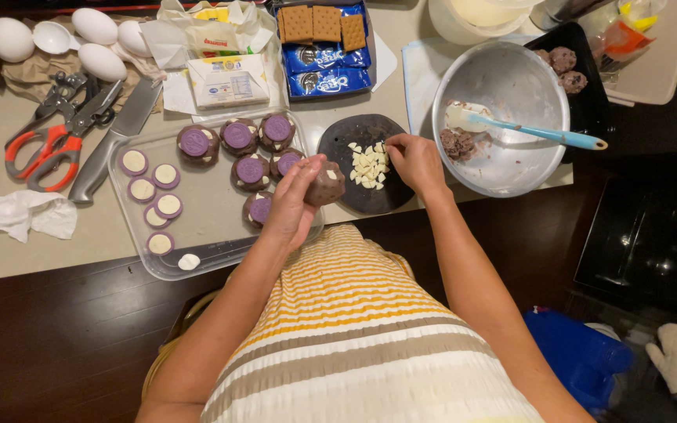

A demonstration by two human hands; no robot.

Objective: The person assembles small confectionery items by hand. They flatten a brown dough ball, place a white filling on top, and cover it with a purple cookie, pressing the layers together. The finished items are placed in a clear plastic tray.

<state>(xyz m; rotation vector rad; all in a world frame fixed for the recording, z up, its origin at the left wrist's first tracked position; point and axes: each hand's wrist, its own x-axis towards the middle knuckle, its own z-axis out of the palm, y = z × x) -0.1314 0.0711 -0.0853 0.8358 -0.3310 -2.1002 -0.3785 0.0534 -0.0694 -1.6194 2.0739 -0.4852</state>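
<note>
My left hand (295,200) holds a brown dough ball (325,184) studded with white chips, just above the near right corner of a clear tray (213,223). My right hand (414,160) pinches at a pile of white chips (368,164) on a small dark plate (354,133). On the tray sit several brown dough mounds topped with purple discs (238,135) and several purple sandwich cookie halves with white cream (157,192).
A metal bowl (511,86) with dough and a blue-handled spatula (546,135) stands at the right, a black tray with dough balls (566,63) behind it. Eggs (92,27), scissors (60,129), a knife (115,141), cookie packs (329,59) and a crumpled tissue (21,213) lie around.
</note>
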